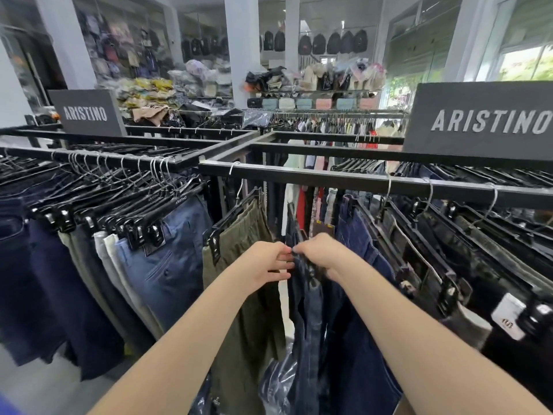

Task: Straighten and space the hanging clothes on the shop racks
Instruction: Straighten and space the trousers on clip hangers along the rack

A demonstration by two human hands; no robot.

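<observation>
A pair of dark blue jeans (pixel 311 313) hangs below the black rack rail (pixel 329 178) in the middle of the view. My left hand (pixel 266 263) and my right hand (pixel 321 251) meet at the jeans' waistband, and both pinch the dark fabric there. An olive green pair of trousers (pixel 245 235) hangs on a black clip hanger just to the left of my hands. More dark jeans (pixel 425 259) on clip hangers fill the rail to the right. Blue, white and navy trousers (pixel 167 259) crowd the left rail (pixel 98 158).
Two grey ARISTINO signs (pixel 89 113) (pixel 484 122) stand on the rack tops. Further racks of clothes, a shelf of small bags (pixel 308 103) and hung backpacks (pixel 332 43) lie behind. A plastic-wrapped garment (pixel 278 381) hangs low by the jeans. Grey floor (pixel 45 387) shows bottom left.
</observation>
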